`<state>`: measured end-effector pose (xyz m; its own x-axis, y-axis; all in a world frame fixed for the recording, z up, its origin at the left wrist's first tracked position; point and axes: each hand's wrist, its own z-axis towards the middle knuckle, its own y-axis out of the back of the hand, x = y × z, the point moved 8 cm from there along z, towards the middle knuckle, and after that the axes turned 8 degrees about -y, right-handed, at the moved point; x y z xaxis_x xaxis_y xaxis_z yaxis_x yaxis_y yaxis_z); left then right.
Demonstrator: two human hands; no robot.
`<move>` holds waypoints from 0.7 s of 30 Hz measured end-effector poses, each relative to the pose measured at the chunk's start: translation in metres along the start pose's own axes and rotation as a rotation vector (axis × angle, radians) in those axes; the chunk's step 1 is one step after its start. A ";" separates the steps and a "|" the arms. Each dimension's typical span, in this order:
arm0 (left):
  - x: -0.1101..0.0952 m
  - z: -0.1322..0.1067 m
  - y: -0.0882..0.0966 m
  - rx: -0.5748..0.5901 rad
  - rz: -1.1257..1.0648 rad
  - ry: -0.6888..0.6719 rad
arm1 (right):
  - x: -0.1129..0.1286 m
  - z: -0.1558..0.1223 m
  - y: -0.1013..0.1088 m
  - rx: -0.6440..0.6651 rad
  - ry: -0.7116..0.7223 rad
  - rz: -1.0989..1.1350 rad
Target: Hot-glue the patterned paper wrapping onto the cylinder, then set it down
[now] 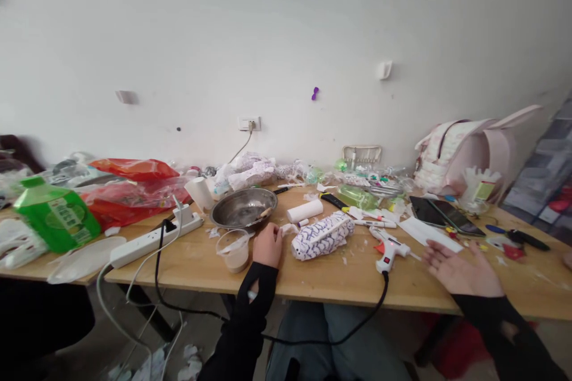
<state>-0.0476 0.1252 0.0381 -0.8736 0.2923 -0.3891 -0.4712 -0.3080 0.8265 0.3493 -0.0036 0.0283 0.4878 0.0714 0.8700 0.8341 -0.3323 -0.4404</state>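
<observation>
My left hand (pixel 268 245) rests on the wooden table (pixel 313 276) with its fingers curled, beside a scrap of white paper (pixel 288 228) and a small plastic cup (pixel 234 250); whether it holds anything is hidden. Just right of it lies a white object with blue squiggle pattern (pixel 322 235). My right hand (pixel 460 270) lies palm up, fingers spread, holding nothing, right of a white hot-glue gun (pixel 388 248) whose black cord hangs over the table's front edge.
A metal bowl (pixel 243 207), a white roll (pixel 304 211), a white power strip (pixel 156 237), a green bottle (pixel 57 214), red plastic bags (pixel 134 187), two dark phones (pixel 440 213), white paper (pixel 429 234), scissors (pixel 513 237) and a pink backpack (pixel 465 151) crowd the table.
</observation>
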 end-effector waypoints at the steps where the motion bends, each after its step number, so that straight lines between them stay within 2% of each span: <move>1: -0.001 0.000 0.001 -0.011 -0.009 -0.021 | 0.013 -0.001 -0.005 -0.007 0.070 -0.032; 3: -0.002 0.001 0.001 -0.035 -0.026 -0.058 | 0.042 -0.002 -0.019 0.020 0.194 -0.096; 6: -0.004 0.001 0.002 -0.069 -0.053 -0.099 | 0.080 0.005 -0.024 -0.076 0.250 -0.271; 8: -0.006 0.002 0.002 -0.092 -0.072 -0.124 | 0.103 0.009 -0.040 -0.059 0.343 -0.640; 11: -0.011 0.004 0.003 -0.134 -0.102 -0.161 | 0.132 0.007 -0.066 -0.144 0.656 -1.186; 13: -0.015 0.005 0.004 -0.163 -0.118 -0.190 | 0.139 0.007 -0.086 -0.223 0.903 -1.512; 15: -0.020 0.005 0.004 -0.189 -0.135 -0.228 | 0.134 0.019 -0.105 -0.236 1.087 -1.783; 18: -0.025 0.000 0.006 -0.264 -0.199 -0.286 | 0.127 0.062 -0.115 -0.192 1.131 -1.945; 21: -0.026 -0.008 0.007 -0.328 -0.296 -0.311 | 0.123 0.113 -0.120 -0.110 1.075 -2.031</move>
<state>-0.0296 0.1085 0.0509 -0.6440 0.6486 -0.4056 -0.7483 -0.4238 0.5104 0.3385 0.1514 0.1629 -0.9749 -0.0773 -0.2089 -0.1362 -0.5351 0.8337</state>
